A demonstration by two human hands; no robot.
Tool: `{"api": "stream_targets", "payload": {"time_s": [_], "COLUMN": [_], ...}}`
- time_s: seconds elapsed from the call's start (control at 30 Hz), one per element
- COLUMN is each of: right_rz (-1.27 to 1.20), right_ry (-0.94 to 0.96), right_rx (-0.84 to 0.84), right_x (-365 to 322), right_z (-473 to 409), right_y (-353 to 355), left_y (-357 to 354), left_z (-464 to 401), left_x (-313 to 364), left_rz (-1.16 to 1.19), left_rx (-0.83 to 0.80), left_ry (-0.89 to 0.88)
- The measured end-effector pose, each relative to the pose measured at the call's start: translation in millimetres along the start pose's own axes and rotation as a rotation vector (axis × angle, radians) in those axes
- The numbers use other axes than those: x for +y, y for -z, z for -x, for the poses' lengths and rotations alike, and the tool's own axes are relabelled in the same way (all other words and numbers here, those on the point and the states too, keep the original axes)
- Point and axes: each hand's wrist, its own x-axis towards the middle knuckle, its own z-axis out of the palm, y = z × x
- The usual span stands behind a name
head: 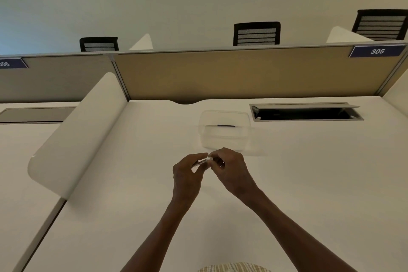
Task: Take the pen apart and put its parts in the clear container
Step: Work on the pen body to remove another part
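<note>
Pen (pixel 199 163) pinched at both ends, left hand (pixel 187 174) and right hand (pixel 229 168) each in closed grip, clear container (pixel 224 130) just beyond.

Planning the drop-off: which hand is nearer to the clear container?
Right. The right hand sits just in front of the clear container, nearly below its front wall. The left hand is farther off to the left; both pinch the pen.
</note>
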Motion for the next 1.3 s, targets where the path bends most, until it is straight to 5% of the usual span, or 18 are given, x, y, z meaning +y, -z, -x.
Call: {"api": "stream_targets", "payload": {"time_s": [0.2, 0.4, 0.87, 1.3], "right_rz": [-0.144, -0.274, 0.225, 0.435], "right_ry": [-0.075, -0.383, -0.565, -0.479], "right_rx": [-0.051, -0.056, -0.246, -0.257], "right_x": [7, 36, 103, 103], "right_z": [-4, -9, -3, 17], "right_y": [3, 10, -32, -60], "left_y": [4, 10, 5, 5], "left_z": [1, -2, -5, -8], "left_x": [-7, -23, -38, -39], "left_rz": [0.042, 0.141, 0.150, 0.102], "left_rx": [0.011, 0.077, 0.066, 0.059], "left_ry": [-0.001, 0.123, 0.164, 0.138]}}
